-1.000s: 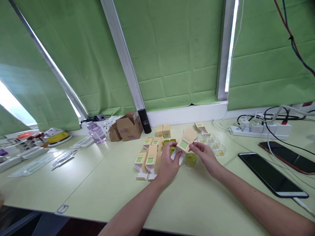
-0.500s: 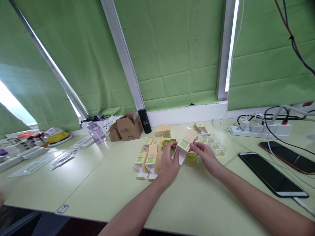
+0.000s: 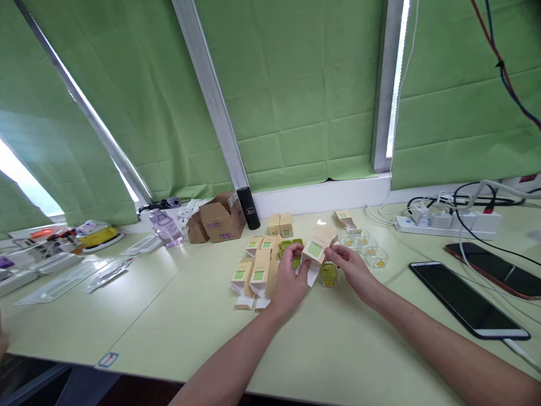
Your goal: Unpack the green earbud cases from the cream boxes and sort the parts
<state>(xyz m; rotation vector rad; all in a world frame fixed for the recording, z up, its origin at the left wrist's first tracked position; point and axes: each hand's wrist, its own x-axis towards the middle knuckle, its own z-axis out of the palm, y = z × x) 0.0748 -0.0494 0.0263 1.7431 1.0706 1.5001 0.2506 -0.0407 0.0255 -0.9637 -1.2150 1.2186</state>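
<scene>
Between my hands is a small beige carton (image 3: 322, 237) with a green square on its front, tilted above the table. My left hand (image 3: 291, 279) grips its lower left side, while the fingers of my right hand (image 3: 349, 265) pinch its right edge. Just below it stands a small jar with a green lid (image 3: 328, 274). More green lids (image 3: 288, 247) lie behind my left fingers, partly hidden. To the left, several beige cartons (image 3: 259, 270) lie with end flaps open. Several clear cups with yellow bottoms (image 3: 367, 246) stand beyond my right hand.
Two closed cartons (image 3: 280, 224) stand farther back, near a black cylinder (image 3: 248, 208) and a brown cardboard box (image 3: 222, 219). A purple bottle (image 3: 166, 228) is at left. On the right are a phone (image 3: 467, 299), a second phone (image 3: 492, 269) and a power strip (image 3: 452, 223) with cables.
The carton in my hands has shifted slightly and turned a little. Both hands keep hold of it in almost the same place.
</scene>
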